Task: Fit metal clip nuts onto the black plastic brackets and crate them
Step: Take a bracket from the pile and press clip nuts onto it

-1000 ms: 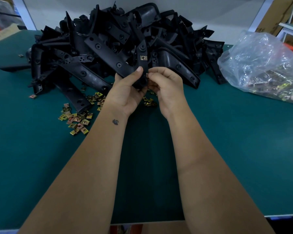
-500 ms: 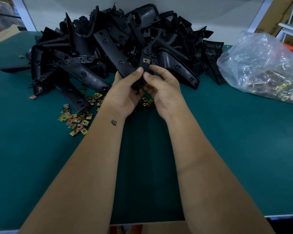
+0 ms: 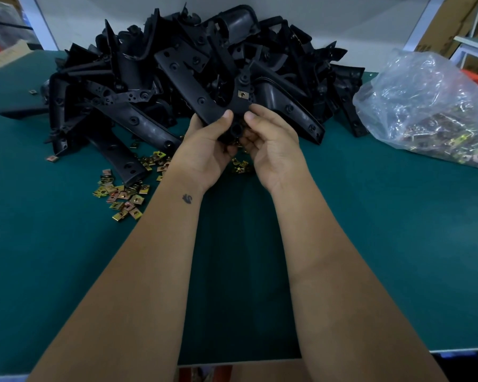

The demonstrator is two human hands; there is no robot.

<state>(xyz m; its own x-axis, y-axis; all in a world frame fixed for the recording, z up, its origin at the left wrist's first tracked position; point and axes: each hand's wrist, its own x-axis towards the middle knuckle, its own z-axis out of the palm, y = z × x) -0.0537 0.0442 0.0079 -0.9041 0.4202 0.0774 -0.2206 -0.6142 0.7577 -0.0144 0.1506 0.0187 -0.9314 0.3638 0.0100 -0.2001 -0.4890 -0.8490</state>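
On the far left of the green tabletop [image 3: 53,244], a single loose clip lay near the edge of a large heap of black plastic brackets [image 3: 155,78] that filled the back of the scene. In front of the heap, left of centre, a scatter of brass-coloured clip nuts [image 3: 123,195] lay loose on the surface, with a few more showing between the wrists.

At centre, the left hand [image 3: 204,150] gripped the lower end of one black bracket [image 3: 236,106], thumb pressed on its face. The right hand [image 3: 271,144] held the same bracket from the other side, thumb on top and fingers curled beneath. Both hands were closed on the part, close together. One fitted clip nut [image 3: 242,93] sat on the bracket just above the thumbs.

To the right, a clear plastic bag [image 3: 425,106] held many more clips. No crate was visible.

The step appeared to be seating or checking the clip. To do it well, the thumbs would likely need to push the clip fully home so its threaded hole lines up with the bracket's hole, while the other hand steadies the part against twisting.
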